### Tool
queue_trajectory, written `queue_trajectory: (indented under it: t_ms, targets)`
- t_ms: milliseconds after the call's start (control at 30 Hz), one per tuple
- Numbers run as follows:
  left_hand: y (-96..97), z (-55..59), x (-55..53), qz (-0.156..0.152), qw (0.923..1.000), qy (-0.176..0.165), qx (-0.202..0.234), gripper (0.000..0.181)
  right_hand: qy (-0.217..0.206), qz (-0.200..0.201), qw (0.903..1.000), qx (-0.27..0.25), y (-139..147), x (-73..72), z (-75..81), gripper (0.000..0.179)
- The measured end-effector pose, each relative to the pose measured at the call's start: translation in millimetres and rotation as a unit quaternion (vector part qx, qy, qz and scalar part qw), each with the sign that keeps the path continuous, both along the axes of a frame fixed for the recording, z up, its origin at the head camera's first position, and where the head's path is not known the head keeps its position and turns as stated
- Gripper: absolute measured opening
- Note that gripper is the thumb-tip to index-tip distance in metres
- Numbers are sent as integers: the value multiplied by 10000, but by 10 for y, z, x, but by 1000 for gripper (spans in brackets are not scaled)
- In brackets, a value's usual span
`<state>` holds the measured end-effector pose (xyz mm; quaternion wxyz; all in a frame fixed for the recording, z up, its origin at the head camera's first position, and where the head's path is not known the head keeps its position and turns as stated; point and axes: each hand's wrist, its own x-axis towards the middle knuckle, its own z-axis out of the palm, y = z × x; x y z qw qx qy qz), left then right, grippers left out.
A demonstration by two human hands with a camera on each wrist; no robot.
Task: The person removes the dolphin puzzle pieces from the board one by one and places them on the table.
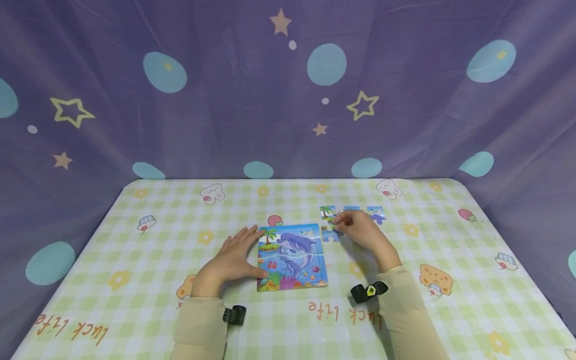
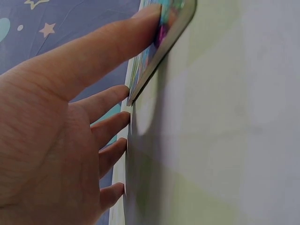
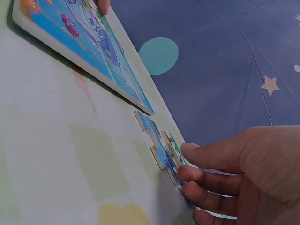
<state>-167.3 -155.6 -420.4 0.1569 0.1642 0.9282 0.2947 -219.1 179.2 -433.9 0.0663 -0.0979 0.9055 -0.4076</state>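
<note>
A square dolphin picture puzzle board (image 1: 292,257) lies flat in front of me. My left hand (image 1: 231,257) rests at its left side, thumb (image 2: 117,42) on the near left corner and the other fingers spread loosely along the edge and table. Several loose jigsaw pieces lie to the board's right, including a palm tree piece (image 1: 326,212) and a purple-and-blue piece (image 1: 376,214). My right hand (image 1: 360,230) bends over this group, its thumb and fingertips pinching at a blue puzzle piece (image 1: 330,235) beside the board. The hand partly hides the pieces beneath it.
A green-and-white checked tablecloth (image 1: 157,265) with printed cartoon pictures covers the table. Behind the table hangs a purple curtain (image 1: 225,110) with stars and blue ovals. Black wrist straps (image 1: 369,291) sit at both sleeve cuffs.
</note>
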Motion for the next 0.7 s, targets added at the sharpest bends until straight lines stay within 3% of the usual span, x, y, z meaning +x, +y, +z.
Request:
queue_trajectory:
  t_ms: [233,700]
  targets:
    - [16,31,23,-13,10000,-18,9,103,280,37,9993,-234,-124,39,29,12]
    - [-5,7,2,33,10000,47,-58,103,255,500,9981,-254,-579,146,130,12]
